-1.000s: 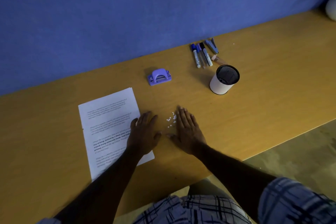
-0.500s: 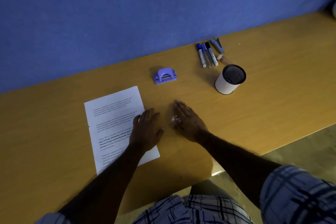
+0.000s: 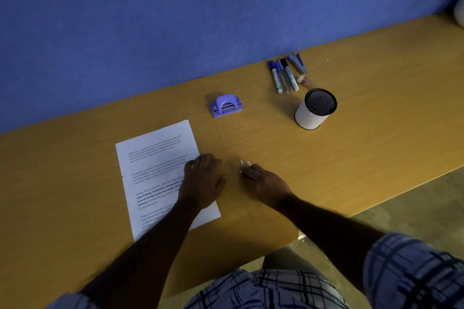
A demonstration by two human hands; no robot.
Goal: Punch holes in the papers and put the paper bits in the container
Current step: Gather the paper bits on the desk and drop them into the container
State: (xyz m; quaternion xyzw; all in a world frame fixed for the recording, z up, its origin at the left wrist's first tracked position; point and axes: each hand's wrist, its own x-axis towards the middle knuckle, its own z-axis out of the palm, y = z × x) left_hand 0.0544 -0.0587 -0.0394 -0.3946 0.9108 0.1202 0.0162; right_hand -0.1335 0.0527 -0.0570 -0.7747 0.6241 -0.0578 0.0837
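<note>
A printed white paper sheet (image 3: 153, 165) lies on the wooden desk (image 3: 364, 148). My left hand (image 3: 203, 180) rests palm down on the sheet's right edge and holds nothing. To its right, my right hand (image 3: 263, 184) lies flat on the desk with its fingers close together, pointing up and left. A small cluster of white paper bits (image 3: 245, 163) sits just beyond those fingertips, one bit touching them. The purple hole punch (image 3: 226, 105) stands farther back. The white container (image 3: 313, 113) with a dark mesh inside stands at the back right, apart from both hands.
Several markers (image 3: 283, 75) and a blue staple remover (image 3: 298, 61) lie behind the container, near the blue wall (image 3: 175, 20). The desk's front edge runs just past my right forearm, with floor (image 3: 414, 208) beyond it. A pale object (image 3: 460, 12) shows at the far right edge.
My right hand swept left across the scattered bits, then drew back, leaving them in a tighter cluster at its fingertips. My left hand stayed on the paper's edge.
</note>
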